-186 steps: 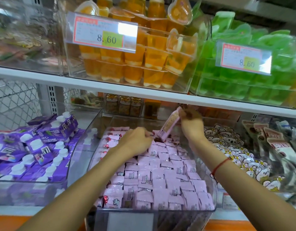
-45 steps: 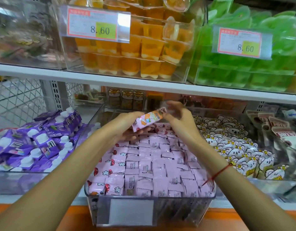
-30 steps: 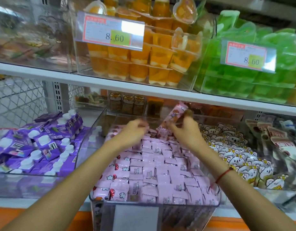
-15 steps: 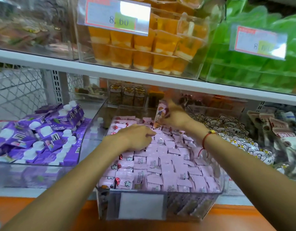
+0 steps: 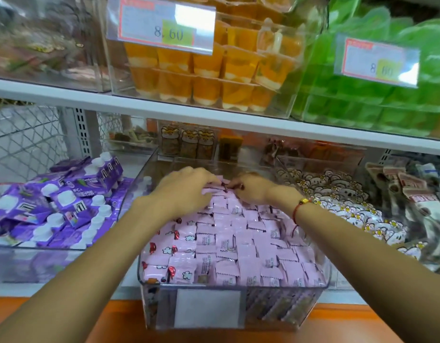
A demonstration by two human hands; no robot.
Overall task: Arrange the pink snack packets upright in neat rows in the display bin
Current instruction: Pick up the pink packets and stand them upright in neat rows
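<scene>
A clear display bin (image 5: 233, 286) stands on the lower shelf, filled with pink snack packets (image 5: 238, 243) set upright in rows. Both hands are at the far back row. My left hand (image 5: 186, 191) lies over the packets there with its fingers stretched out, touching their tops. My right hand (image 5: 253, 191), with a red string at the wrist, pinches the top of one pink packet that is sunk among the back row. The fingertips of the two hands nearly meet. What lies under the hands is hidden.
A bin of purple pouches with white caps (image 5: 53, 209) sits to the left, a bin of white cartoon packets (image 5: 350, 214) to the right. The upper shelf edge (image 5: 214, 117) runs close above, carrying orange jelly cups (image 5: 201, 78) and green ones (image 5: 387, 95).
The packet my right hand held up above the bin has come down into the back row. My left hand has moved back to meet it.
</scene>
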